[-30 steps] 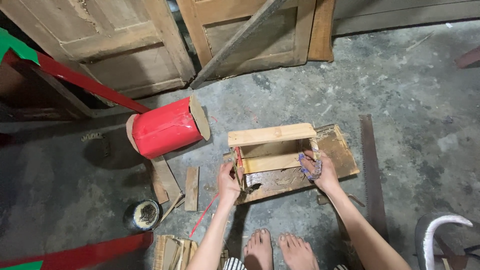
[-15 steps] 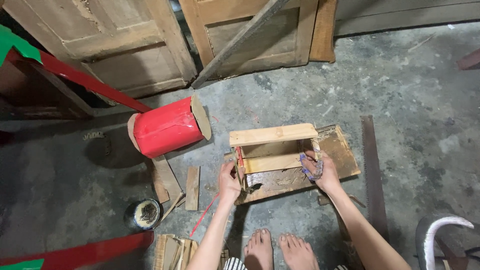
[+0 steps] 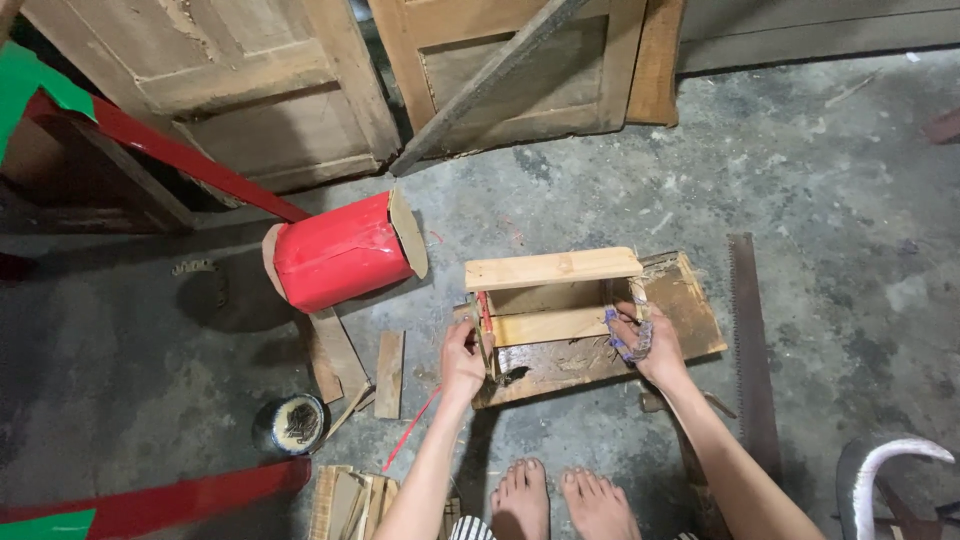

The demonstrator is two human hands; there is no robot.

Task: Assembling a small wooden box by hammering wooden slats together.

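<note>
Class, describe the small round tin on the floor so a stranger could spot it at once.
Start at the red cylinder lying on the concrete floor. Go toward the person, past the loose wood offcuts, to the small tin by the red plank. It alone is round, dark-walled and open-topped.

a rough woodworking shop: handsaw, timber offcuts, old wooden doors.

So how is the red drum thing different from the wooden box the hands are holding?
The red drum is round and lies on its side; the wooden box is squarish, made of flat boards. The drum is wrapped in shiny red; the box is bare pale wood. The left hand and right hand grip the box's ends; nobody touches the drum. Both sit on the concrete floor.
</note>
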